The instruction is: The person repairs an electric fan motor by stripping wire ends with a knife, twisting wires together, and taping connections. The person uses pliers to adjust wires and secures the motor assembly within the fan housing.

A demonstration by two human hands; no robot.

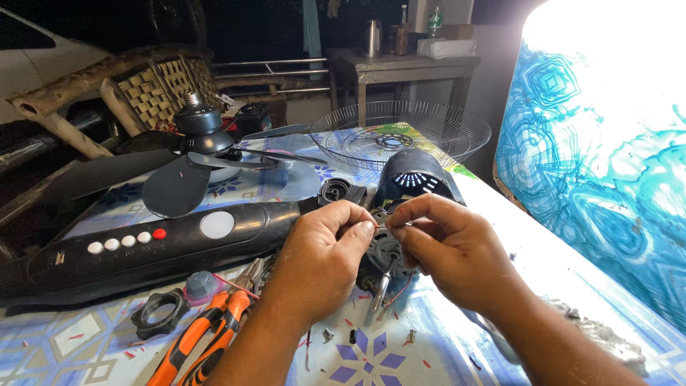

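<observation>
Your left hand [325, 246] and right hand [446, 243] meet fingertip to fingertip, both pinching a thin wire [382, 226] just above the round grey fan motor with its metal shaft [384, 256]. Just beyond the pinch sits the black ribbed motor cover [414, 175], then the wire fan guard [400, 134]. Left of it lies the long black button panel [153, 246]; orange-handled pliers [207, 332] lie nearer you, and the table edge [550, 243] runs close on the right.

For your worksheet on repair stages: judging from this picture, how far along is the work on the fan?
Done: the wire guard, blade and plastic nut lie off on the table, so the fan is stripped. In hand: left hand and right hand pinch thin wires above the bare motor. Left: reassembly; loose screws and orange pliers remain out.
</observation>
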